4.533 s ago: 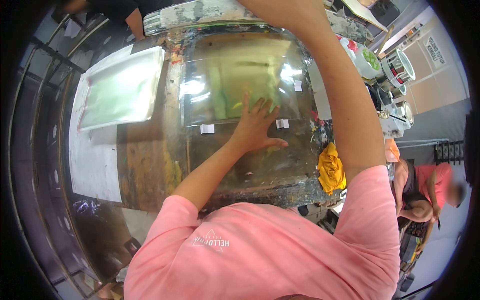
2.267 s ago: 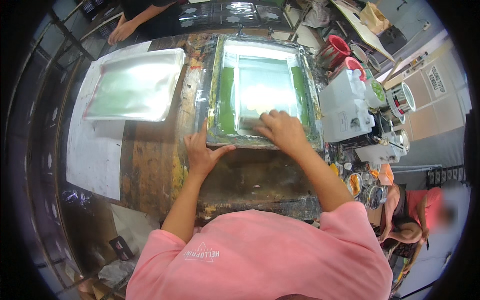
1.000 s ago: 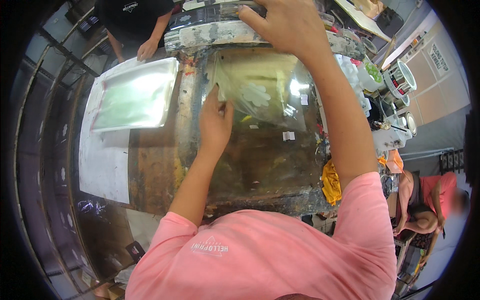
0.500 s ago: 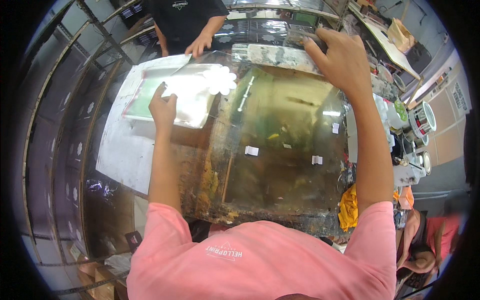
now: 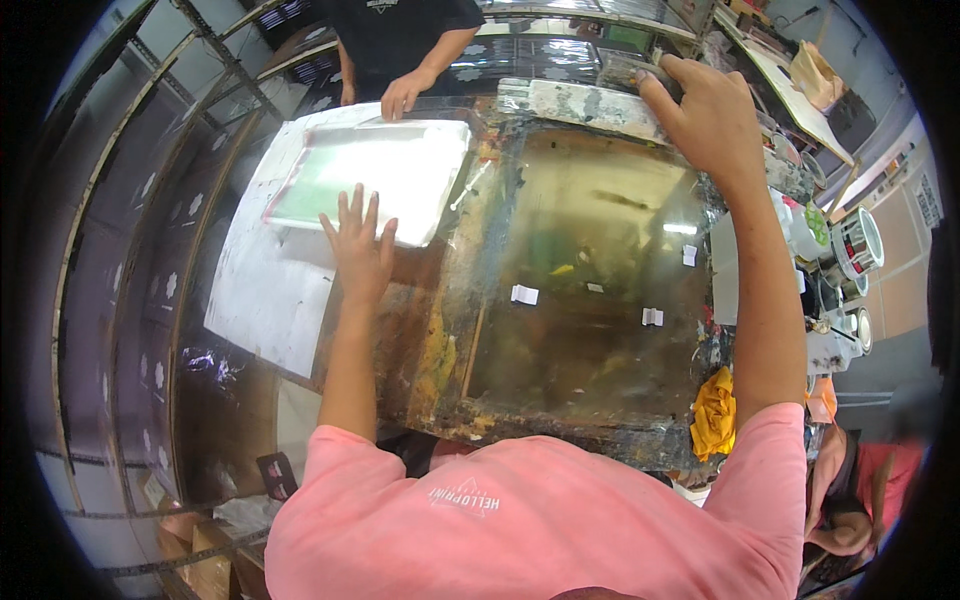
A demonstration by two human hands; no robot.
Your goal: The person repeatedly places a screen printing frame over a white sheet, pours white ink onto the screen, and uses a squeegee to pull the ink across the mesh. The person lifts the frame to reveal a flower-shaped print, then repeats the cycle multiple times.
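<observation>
My left hand point(image 5: 360, 242) is open, fingers spread, over the near edge of a stack of clear, shiny plastic sheets point(image 5: 400, 180). Whether it touches the stack, I cannot tell. The stack lies on white board point(image 5: 262, 305) on the left of the table. A co-worker's hand point(image 5: 404, 93) is at the stack's far edge. Raised at the far right, my right hand point(image 5: 712, 120) is closed around something dark beside the right end of a paint-smeared pale bar point(image 5: 590, 108). What it grips is mostly hidden. In front of me lies a glossy brownish panel point(image 5: 590, 350).
Small white paper pieces point(image 5: 524, 294) sit on the panel. An orange-yellow cloth point(image 5: 713, 412) rests at the table's right edge. Tubs point(image 5: 858, 245) crowd the right side. Racks point(image 5: 165, 260) holding sheets with flower shapes stand left. Another person point(image 5: 885, 480) is at the lower right.
My left hand has gone from a pinch to spread fingers and moved nearer the stack's near edge. The white flower shape at the stack's right corner is no longer visible. The right hand keeps its grip.
</observation>
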